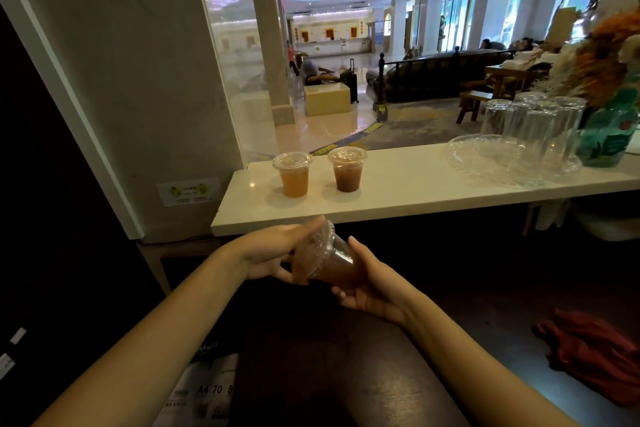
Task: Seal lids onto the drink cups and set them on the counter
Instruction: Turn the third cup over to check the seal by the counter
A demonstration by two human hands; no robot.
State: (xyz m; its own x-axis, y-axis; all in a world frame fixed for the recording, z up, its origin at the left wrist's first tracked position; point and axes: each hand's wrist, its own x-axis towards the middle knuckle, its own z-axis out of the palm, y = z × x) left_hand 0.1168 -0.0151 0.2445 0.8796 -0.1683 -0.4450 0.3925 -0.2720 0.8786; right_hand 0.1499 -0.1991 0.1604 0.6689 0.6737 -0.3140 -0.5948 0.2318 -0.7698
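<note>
The person holds a clear plastic cup of brown drink [337,265] between both hands, in front of and below the near edge of the long white stone counter [415,194]. The cup is tipped over to the left, so its mouth faces the left hand and its base points into the right.

A clear plastic lid [320,244] sits over the mouth of the cup. The left hand [273,251] spans this lid: its fingers lie stretched over the lid's upper rim, the thumb comes up against the lower rim, and the lid is pinched between them with the palm behind it. Whether the lid is fully snapped on cannot be told.

The right hand [369,284] grips the lower part of the cup. Its fingers curl under the base, and the thumb lies along the upper side of the wall, pointing toward the lid.

Two more lidded clear cups stand upright on the counter beyond the hands, near each other but apart: a cup of orange drink [293,177] on the left and a cup of darker brown drink [347,172] on the right. Further right along the counter a clear glass tray [485,163] carries upturned drinking glasses [540,121], just beside a green painted vase of dried flowers [607,135]. A crumpled red cloth [595,354] lies on the lower surface at right.
</note>
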